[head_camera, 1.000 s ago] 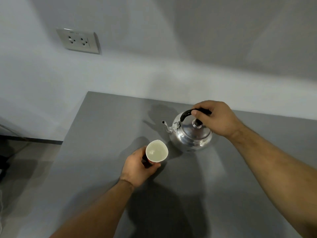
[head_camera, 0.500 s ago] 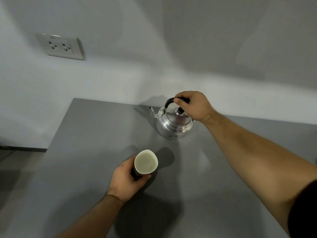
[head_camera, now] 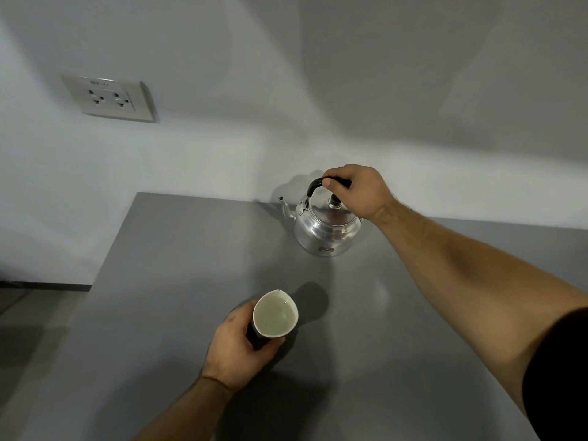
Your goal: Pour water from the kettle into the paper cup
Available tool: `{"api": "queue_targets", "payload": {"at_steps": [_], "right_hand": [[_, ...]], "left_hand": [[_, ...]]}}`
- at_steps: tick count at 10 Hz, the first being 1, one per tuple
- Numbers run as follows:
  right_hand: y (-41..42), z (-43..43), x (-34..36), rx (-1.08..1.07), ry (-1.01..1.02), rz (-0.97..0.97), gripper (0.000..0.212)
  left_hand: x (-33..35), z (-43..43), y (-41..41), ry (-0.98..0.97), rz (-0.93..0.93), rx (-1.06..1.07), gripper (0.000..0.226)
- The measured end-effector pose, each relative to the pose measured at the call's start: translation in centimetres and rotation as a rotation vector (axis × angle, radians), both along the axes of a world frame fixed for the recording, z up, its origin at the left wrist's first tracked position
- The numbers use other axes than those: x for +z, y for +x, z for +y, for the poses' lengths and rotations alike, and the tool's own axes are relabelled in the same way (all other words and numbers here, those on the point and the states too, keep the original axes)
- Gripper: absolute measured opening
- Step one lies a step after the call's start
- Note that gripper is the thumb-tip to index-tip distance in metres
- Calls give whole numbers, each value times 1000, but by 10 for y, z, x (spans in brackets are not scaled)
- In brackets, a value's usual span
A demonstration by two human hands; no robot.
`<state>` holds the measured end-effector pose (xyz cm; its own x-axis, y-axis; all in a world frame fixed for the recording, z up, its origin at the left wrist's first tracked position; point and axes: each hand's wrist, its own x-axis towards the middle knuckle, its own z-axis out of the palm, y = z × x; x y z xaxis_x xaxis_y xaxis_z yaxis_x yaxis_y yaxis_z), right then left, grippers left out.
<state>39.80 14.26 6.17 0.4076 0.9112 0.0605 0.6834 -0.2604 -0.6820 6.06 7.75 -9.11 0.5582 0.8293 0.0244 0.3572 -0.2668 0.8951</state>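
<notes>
Gripping kettle (head_camera: pixel 326 229), right hand (head_camera: pixel 359 190); cup (head_camera: pixel 275 316) well apart.

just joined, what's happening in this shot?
A person is working at a grey table. The right hand grips the black handle of a metal kettle, which stands upright near the wall, spout pointing left. The left hand holds a paper cup nearer the person; liquid is already in it. Nothing is pouring now.

**Greys, silver and a little black**

Silver kettle (head_camera: pixel 327 232) with black handle (head_camera: pixel 318 184) under the right hand (head_camera: pixel 359 192); paper cup (head_camera: pixel 276 317) in the left hand (head_camera: pixel 237 354), white inside, dark outside; plain grey table (head_camera: pixel 191 249); white socket (head_camera: pixel 109 98) on pale grey wall.
</notes>
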Motion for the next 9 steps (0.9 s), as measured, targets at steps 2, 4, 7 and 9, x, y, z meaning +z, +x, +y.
{"api": "queue_targets", "payload": {"at_steps": [2,4,7,9], "right_hand": [[0,4,0,-7,3,-20,16],[-1,4,-1,12,-12,-165,24],[-33,-27,21,-128,56,-332,45],[-49,-81,42,-141,93,-309,36]], "left_hand": [[-6,1,-1,1,10,3,70],[-5,0,0,-1,18,1,69],[12,1,-2,-81,-19,-35,69],[25,5,-12,-92,38,-44,67]]}}
